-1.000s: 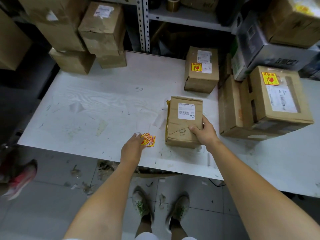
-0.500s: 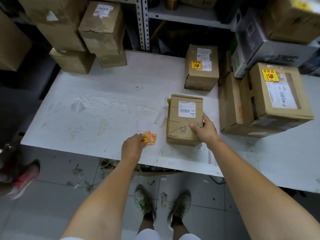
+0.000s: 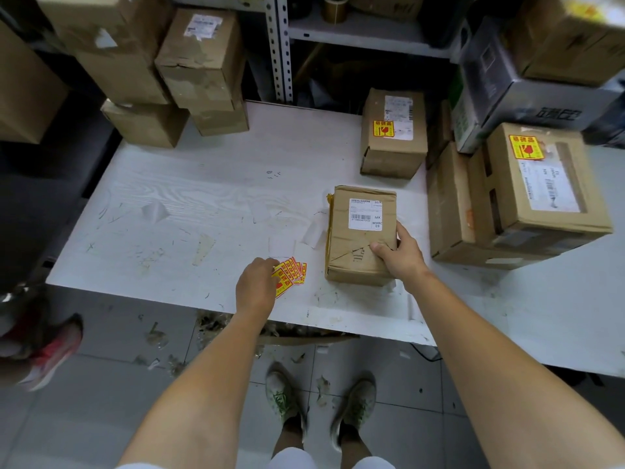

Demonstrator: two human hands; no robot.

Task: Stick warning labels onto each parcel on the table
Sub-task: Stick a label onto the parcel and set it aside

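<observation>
Reaching over the near edge of the white table, the left hand bends its fingers down onto a fanned stack of warning labels. Whether a label is pinched between the fingertips I cannot tell, as the back of the hand hides them. Just to the right, the right hand grips the near right corner of the unlabelled parcel, thumb on top and fingers down the side.

This parcel lies flat near the front middle of the table, with a white shipping label on its far half and creased brown card bare on the near half. It looks a small, fairly stiff carton, probably light enough to slide one-handed, though the dented top may give under pressure. Holding it by a corner, as now, leaves the bare card free for sticking. The labels are thin and limp and likely best lifted by an edge.

Farther back stand a second parcel and, to the right, a larger parcel, each already bearing a yellow warning label.
</observation>
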